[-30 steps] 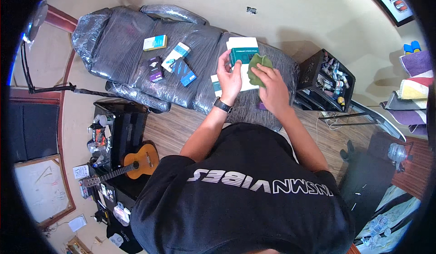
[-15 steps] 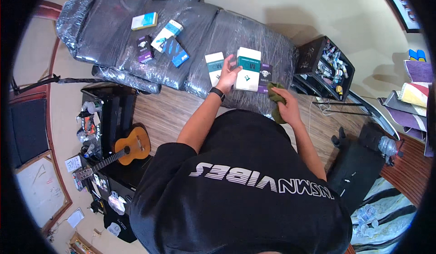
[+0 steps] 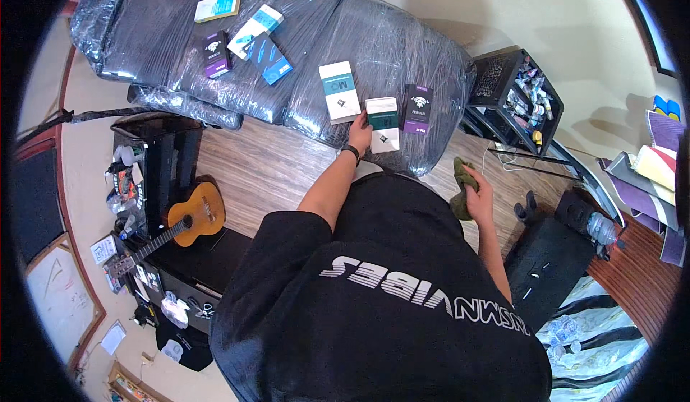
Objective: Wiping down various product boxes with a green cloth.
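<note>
My left hand (image 3: pixel 360 135), with a dark band at the wrist, has its fingers closed at the left edge of a white and dark green box (image 3: pixel 384 142). That box lies at the front of a bed-like couch (image 3: pixel 309 25) wrapped in clear plastic. Just left of it lies a similar white and teal box (image 3: pixel 339 91), and to its right a black and purple box (image 3: pixel 417 109). Away from the couch, my right hand (image 3: pixel 481 198) grips a crumpled olive-green cloth (image 3: pixel 462 179).
Farther left on the couch lie a white and blue box (image 3: pixel 217 7) and several more boxes. A black shelf (image 3: pixel 503 96) full of small bottles and tubes stands at its right end. A guitar (image 3: pixel 198 215) leans at the left, by a black cabinet (image 3: pixel 136 179).
The white and green box has come down toward me onto the couch's front, with my left hand at its edge. My right hand has drawn the cloth back off the couch.
</note>
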Demonstrator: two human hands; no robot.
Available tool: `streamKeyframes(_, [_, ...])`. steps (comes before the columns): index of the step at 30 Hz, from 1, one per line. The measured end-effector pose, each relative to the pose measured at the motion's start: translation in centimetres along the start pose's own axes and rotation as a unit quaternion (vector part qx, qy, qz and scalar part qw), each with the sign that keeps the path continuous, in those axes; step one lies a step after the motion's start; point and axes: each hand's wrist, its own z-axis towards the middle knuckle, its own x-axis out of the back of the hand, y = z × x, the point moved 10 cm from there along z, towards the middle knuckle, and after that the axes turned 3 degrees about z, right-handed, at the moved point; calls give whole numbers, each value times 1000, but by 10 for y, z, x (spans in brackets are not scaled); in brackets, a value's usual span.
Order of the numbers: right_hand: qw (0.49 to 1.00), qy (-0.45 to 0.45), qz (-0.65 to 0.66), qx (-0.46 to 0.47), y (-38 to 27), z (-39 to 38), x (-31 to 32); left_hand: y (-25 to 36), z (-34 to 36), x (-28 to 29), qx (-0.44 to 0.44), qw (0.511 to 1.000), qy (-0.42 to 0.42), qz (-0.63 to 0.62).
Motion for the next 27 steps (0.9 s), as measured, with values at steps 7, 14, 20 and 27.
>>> streamKeyframes(7, [1000, -17, 2, 10, 19, -5, -1, -45, 25, 34, -76, 966, 137, 204])
streamKeyframes(14, [999, 7, 15, -38, 41, -14, 11, 17, -18, 51, 116, 937, 235, 229])
streamKeyframes(20, [997, 36, 22, -66, 57, -14, 18, 141, -65, 71, 97, 850, 425, 297])
streamKeyframes(27, [1000, -20, 1, -15, 18, -1, 1, 149, 5, 71, 124, 829, 256, 481])
